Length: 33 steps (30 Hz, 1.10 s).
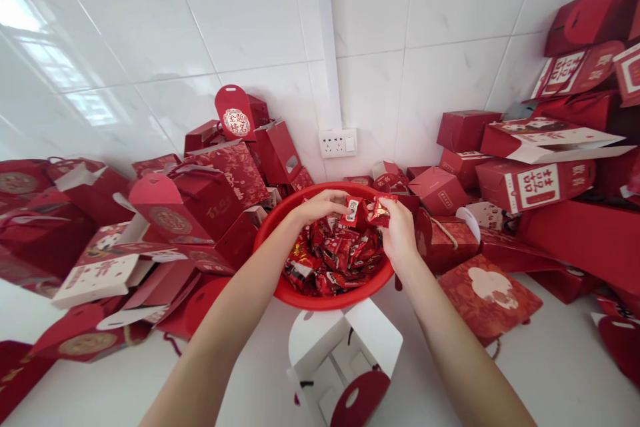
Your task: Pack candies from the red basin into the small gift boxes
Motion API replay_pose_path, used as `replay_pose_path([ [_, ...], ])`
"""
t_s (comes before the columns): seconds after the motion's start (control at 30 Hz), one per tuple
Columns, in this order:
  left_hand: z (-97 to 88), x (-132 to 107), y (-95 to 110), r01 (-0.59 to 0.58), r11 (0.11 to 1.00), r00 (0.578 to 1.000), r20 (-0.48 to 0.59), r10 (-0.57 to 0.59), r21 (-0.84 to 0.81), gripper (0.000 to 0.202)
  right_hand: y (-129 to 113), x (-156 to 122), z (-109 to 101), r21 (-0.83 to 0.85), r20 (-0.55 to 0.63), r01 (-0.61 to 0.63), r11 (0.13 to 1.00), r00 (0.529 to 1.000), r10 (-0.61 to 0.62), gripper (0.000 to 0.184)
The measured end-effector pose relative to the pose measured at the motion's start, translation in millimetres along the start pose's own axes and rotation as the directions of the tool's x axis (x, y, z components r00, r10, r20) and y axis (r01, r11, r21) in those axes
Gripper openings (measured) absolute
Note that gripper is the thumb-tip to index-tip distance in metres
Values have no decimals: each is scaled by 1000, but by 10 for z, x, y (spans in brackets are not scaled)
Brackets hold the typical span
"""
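A red plastic basin (300,295) stands in the middle, filled with several red-wrapped candies (334,257). My left hand (320,205) is over the basin's far side, fingers pinched on a small red candy packet (353,211). My right hand (397,228) is beside it, closed on another red candy packet (381,211). Just in front of the basin stands an open gift box (345,360), white inside, with a red flap.
Red gift boxes are piled all round: a heap at the left (190,203), stacked boxes at the right (535,183), a flat one (487,293) near my right arm. A wall socket (339,143) sits on the white tiled wall behind.
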<state>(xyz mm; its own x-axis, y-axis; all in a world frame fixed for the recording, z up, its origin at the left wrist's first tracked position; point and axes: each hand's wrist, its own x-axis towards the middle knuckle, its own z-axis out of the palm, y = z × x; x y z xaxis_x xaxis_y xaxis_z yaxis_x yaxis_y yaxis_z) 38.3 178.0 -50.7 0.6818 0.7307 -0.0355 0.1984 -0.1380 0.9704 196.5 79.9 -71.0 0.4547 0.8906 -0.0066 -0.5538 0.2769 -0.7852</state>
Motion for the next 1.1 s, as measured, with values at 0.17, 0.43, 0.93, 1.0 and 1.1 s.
replay_pose_path([
  [0.17,54,-13,48,-68,980,997,-55,58,-188,51,28,-2,4,1,19,14,1000,1000,-14,12],
  [0.43,102,-9,66,-92,956,992,-110,64,-279,48,43,-28,-8,-64,100,-70,995,992,76,18],
  [0.93,149,8,20,-162,947,959,-271,84,-279,38,-6,-91,31,-45,72,-111,993,991,114,12],
  [1.0,159,10,17,-168,947,954,-286,87,-273,38,4,-82,30,-25,72,-90,996,993,91,13],
  [1.1,176,9,17,-166,950,955,-283,88,-264,38,22,-65,25,-4,85,-60,998,995,60,15],
])
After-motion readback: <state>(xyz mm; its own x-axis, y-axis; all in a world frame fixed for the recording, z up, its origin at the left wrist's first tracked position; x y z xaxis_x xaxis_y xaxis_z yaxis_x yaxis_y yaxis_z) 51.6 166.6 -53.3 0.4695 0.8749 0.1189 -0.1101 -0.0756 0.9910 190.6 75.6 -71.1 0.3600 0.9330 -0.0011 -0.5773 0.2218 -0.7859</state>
